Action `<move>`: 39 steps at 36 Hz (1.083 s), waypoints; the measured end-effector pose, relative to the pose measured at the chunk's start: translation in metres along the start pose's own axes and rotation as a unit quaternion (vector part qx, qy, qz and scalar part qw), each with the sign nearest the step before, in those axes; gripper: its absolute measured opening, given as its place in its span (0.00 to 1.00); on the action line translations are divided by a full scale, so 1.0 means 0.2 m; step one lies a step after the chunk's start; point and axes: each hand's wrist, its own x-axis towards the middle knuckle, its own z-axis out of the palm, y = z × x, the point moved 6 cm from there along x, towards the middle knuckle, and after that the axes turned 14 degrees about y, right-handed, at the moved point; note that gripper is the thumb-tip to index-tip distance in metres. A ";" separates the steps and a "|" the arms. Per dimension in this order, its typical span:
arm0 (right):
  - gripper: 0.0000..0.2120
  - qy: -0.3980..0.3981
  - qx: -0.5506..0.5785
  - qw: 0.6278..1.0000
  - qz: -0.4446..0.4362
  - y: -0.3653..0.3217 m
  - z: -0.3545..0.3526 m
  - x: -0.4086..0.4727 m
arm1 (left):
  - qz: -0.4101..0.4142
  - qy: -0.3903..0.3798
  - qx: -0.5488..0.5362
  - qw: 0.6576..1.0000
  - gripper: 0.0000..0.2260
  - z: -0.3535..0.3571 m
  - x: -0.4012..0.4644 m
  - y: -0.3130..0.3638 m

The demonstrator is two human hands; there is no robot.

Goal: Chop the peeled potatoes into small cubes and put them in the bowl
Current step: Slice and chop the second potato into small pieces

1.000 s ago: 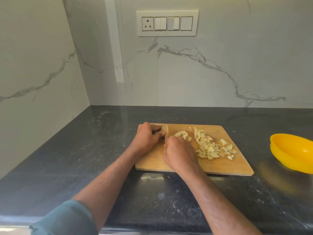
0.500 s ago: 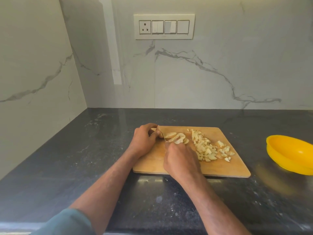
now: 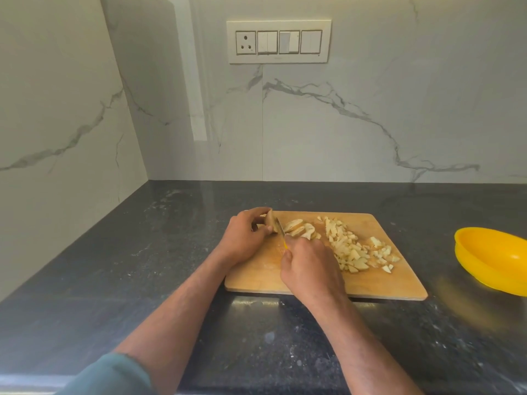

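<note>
A wooden cutting board [image 3: 256,277] lies on the dark counter. At its far left corner my left hand [image 3: 245,238] grips the remaining piece of peeled potato [image 3: 269,220]. My right hand [image 3: 309,269] holds a knife [image 3: 281,228] with a yellow handle, its blade standing against the cut face of that piece. A few fresh slices [image 3: 299,228] lie just right of the blade. A heap of small potato cubes [image 3: 353,249] covers the board's middle and right. The yellow bowl [image 3: 496,260] stands on the counter to the right, apart from the board, with no potato visible inside.
The black stone counter [image 3: 142,266] runs into a corner with marble walls on the left and behind. A switch panel [image 3: 279,42] is on the back wall. The counter's front edge is just below my forearms.
The knife has cut more slices off the potato, which have fallen to the right of the blade. My left hand has slid a little left on a shorter piece.
</note>
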 end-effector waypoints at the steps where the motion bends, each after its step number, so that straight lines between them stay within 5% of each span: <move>1: 0.16 0.002 0.003 1.000 -0.001 0.00 0.00 0.00 | 0.001 0.002 0.002 1.000 0.19 0.00 0.00 0.00; 19: 0.20 0.047 0.059 0.997 0.033 0.00 -0.02 0.01 | -0.041 0.064 -0.021 0.997 0.06 -0.03 0.01 -0.03; 29: 0.20 0.042 0.083 0.996 0.012 -0.01 0.01 0.01 | -0.028 0.056 -0.015 0.998 0.12 -0.05 0.00 0.00; 39: 0.20 0.027 0.074 0.997 -0.008 -0.03 0.02 0.00 | -0.015 0.054 -0.029 0.998 0.06 -0.05 0.00 0.02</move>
